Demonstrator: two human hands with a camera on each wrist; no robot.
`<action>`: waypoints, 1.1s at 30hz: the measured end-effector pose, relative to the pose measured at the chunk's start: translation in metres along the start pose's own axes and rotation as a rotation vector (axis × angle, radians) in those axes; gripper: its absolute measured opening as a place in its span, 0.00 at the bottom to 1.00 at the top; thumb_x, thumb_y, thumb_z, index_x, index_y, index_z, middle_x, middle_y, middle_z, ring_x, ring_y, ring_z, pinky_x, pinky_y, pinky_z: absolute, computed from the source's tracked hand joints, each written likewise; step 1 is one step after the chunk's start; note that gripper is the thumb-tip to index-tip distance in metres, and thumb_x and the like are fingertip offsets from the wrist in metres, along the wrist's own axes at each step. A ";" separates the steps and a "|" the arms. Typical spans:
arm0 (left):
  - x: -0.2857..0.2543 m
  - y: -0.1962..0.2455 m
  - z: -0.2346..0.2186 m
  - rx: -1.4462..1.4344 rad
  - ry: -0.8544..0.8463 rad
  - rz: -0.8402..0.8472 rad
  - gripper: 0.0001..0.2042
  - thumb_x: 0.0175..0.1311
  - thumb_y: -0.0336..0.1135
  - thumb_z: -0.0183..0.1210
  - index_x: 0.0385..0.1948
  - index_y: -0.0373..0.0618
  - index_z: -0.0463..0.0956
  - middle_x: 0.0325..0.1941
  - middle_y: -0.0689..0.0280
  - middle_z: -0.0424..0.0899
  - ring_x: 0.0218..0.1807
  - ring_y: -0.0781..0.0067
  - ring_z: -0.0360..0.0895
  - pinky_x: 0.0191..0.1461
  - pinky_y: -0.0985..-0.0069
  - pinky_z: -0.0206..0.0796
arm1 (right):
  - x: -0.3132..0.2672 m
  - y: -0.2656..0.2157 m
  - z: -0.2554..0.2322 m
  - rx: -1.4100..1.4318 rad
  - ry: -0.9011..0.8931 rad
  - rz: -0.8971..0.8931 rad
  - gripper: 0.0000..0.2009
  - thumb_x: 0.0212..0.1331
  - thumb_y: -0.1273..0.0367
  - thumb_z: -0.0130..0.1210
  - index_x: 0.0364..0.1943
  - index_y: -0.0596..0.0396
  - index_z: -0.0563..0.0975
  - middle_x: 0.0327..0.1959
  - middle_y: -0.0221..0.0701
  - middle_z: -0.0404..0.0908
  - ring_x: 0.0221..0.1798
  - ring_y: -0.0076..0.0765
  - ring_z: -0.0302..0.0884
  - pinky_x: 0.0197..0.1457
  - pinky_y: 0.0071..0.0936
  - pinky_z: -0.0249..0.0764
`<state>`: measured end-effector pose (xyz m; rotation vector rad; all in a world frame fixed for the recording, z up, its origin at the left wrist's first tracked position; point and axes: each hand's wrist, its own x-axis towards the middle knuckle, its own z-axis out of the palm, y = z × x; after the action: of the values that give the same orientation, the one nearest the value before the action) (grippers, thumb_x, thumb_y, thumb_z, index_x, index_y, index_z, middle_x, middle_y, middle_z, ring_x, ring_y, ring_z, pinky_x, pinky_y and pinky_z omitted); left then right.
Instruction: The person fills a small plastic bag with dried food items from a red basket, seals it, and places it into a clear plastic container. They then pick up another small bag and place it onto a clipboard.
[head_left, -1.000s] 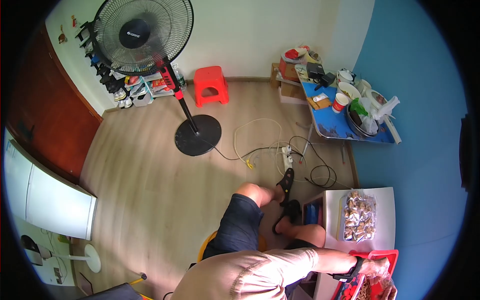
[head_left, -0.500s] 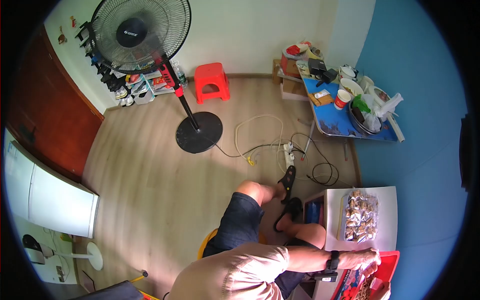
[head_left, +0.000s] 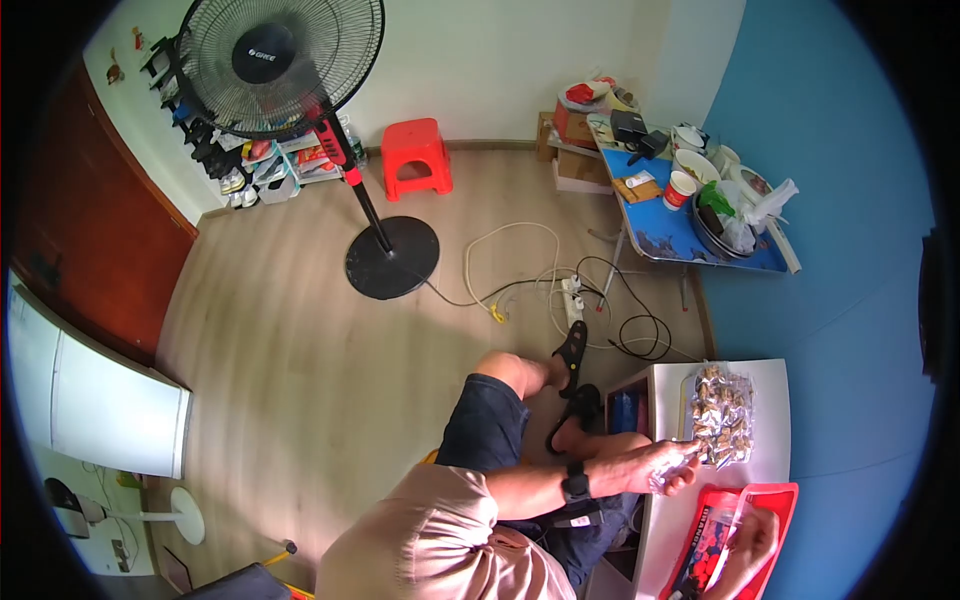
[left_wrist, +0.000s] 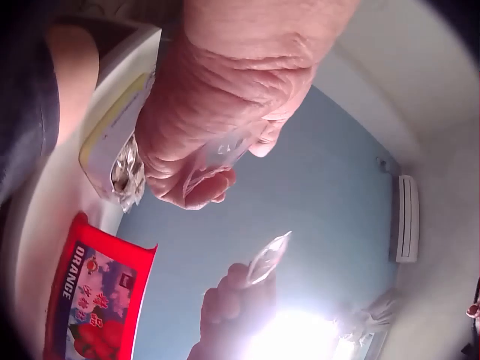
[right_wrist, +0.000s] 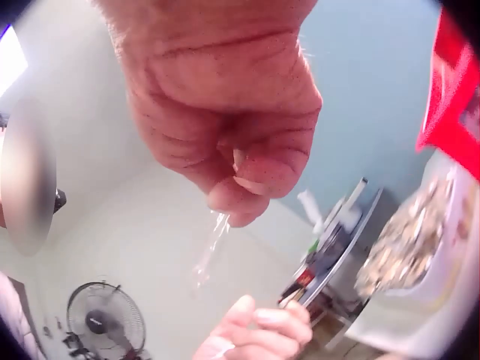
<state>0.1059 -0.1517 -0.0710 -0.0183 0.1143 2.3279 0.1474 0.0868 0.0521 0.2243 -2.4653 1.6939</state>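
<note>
My left hand [head_left: 668, 468] curls its fingers round a crumpled clear plastic wrapper [left_wrist: 225, 148], just beside the foil packets [head_left: 722, 415] on the white cabinet. Lower right, over the red tray [head_left: 786, 510], is my right hand [head_left: 752, 545]. In the right wrist view, that hand [right_wrist: 225, 120] pinches a thin clear plastic piece [right_wrist: 214, 244] between thumb and fingers. The hands are apart. A box or packet with ORANGE lettering [head_left: 712, 535] lies in the red tray; my right forearm covers part of the tray, so its contents are partly hidden.
A white cabinet [head_left: 672, 400] carries the packets and the red tray. Beyond it stands a blue folding table [head_left: 665, 235] with cups and bowls. On the floor are a fan [head_left: 392, 258], a red stool [head_left: 416, 160], cables and a power strip [head_left: 572, 300].
My left hand has moved away from the red tray, leftward and up beside the foil packets. The right hand has risen slightly over the tray, and the hands are now farther apart.
</note>
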 end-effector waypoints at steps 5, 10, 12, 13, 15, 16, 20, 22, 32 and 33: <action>-0.075 0.017 0.023 0.300 0.273 0.110 0.16 0.65 0.50 0.57 0.36 0.46 0.73 0.30 0.68 0.77 0.29 0.81 0.72 0.30 0.84 0.65 | 0.010 -0.025 0.104 -0.043 -0.467 0.088 0.01 0.56 0.78 0.55 0.30 0.62 0.76 0.18 0.26 0.74 0.17 0.19 0.67 0.20 0.18 0.62; -0.093 0.014 -0.014 0.202 0.050 0.159 0.20 0.61 0.54 0.60 0.45 0.50 0.74 0.34 0.75 0.74 0.34 0.86 0.71 0.32 0.85 0.63 | 0.017 -0.028 0.171 -0.251 -0.600 -0.224 0.04 0.49 0.76 0.59 0.30 0.59 0.79 0.22 0.40 0.80 0.25 0.42 0.81 0.29 0.31 0.73; -0.104 0.015 -0.002 0.277 -0.002 0.250 0.20 0.59 0.55 0.61 0.42 0.49 0.75 0.30 0.74 0.74 0.30 0.84 0.71 0.28 0.85 0.62 | 0.016 -0.030 0.183 -0.331 -0.576 -0.334 0.04 0.49 0.76 0.59 0.29 0.56 0.80 0.23 0.40 0.80 0.26 0.46 0.81 0.30 0.34 0.74; -0.114 0.018 0.013 0.305 -0.036 0.294 0.19 0.59 0.53 0.63 0.41 0.48 0.76 0.29 0.74 0.74 0.30 0.84 0.72 0.27 0.85 0.62 | 0.015 -0.031 0.187 -0.332 -0.576 -0.331 0.04 0.49 0.76 0.59 0.29 0.56 0.80 0.23 0.40 0.80 0.26 0.46 0.81 0.30 0.34 0.74; -0.125 0.020 0.022 0.332 0.017 0.243 0.16 0.59 0.47 0.63 0.42 0.48 0.75 0.31 0.73 0.74 0.31 0.83 0.72 0.27 0.85 0.62 | 0.012 -0.032 0.191 -0.466 -0.523 -0.440 0.03 0.48 0.75 0.60 0.29 0.55 0.80 0.24 0.39 0.81 0.27 0.47 0.81 0.30 0.34 0.75; -0.130 0.022 0.029 0.365 0.069 0.197 0.14 0.58 0.41 0.64 0.43 0.49 0.74 0.33 0.72 0.74 0.32 0.82 0.72 0.28 0.85 0.62 | 0.011 -0.032 0.191 -0.471 -0.520 -0.432 0.03 0.48 0.75 0.60 0.29 0.55 0.80 0.24 0.39 0.81 0.27 0.47 0.81 0.30 0.34 0.75; -0.109 0.017 -0.026 0.336 -0.059 -0.020 0.05 0.54 0.25 0.60 0.32 0.39 0.78 0.21 0.73 0.72 0.25 0.82 0.70 0.29 0.84 0.62 | 0.008 -0.031 0.188 -0.486 -0.523 -0.443 0.03 0.48 0.73 0.61 0.28 0.54 0.80 0.25 0.37 0.83 0.27 0.45 0.82 0.30 0.33 0.77; -0.106 0.014 -0.032 0.321 0.068 -0.150 0.06 0.52 0.23 0.60 0.33 0.39 0.78 0.21 0.72 0.75 0.26 0.82 0.73 0.31 0.83 0.61 | 0.008 -0.023 0.185 -0.480 -0.534 -0.384 0.03 0.48 0.73 0.61 0.28 0.54 0.81 0.24 0.37 0.83 0.27 0.43 0.82 0.31 0.33 0.77; -0.101 0.004 -0.042 0.304 0.093 -0.093 0.17 0.42 0.19 0.48 0.39 0.32 0.73 0.31 0.59 0.77 0.36 0.61 0.80 0.42 0.69 0.73 | 0.023 0.004 0.177 -0.388 -0.693 -0.128 0.04 0.46 0.71 0.61 0.28 0.54 0.81 0.24 0.38 0.83 0.27 0.43 0.83 0.32 0.33 0.78; -0.098 0.004 -0.047 0.295 0.052 -0.083 0.18 0.39 0.20 0.48 0.38 0.34 0.72 0.29 0.61 0.75 0.34 0.63 0.78 0.40 0.69 0.72 | 0.026 0.008 0.176 -0.398 -0.675 -0.107 0.04 0.46 0.71 0.61 0.28 0.54 0.81 0.24 0.38 0.83 0.27 0.43 0.83 0.32 0.33 0.78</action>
<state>0.1699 -0.2296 -0.1125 0.0625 0.4732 2.2069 0.1151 -0.0757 -0.0126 0.9927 -3.1059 1.1669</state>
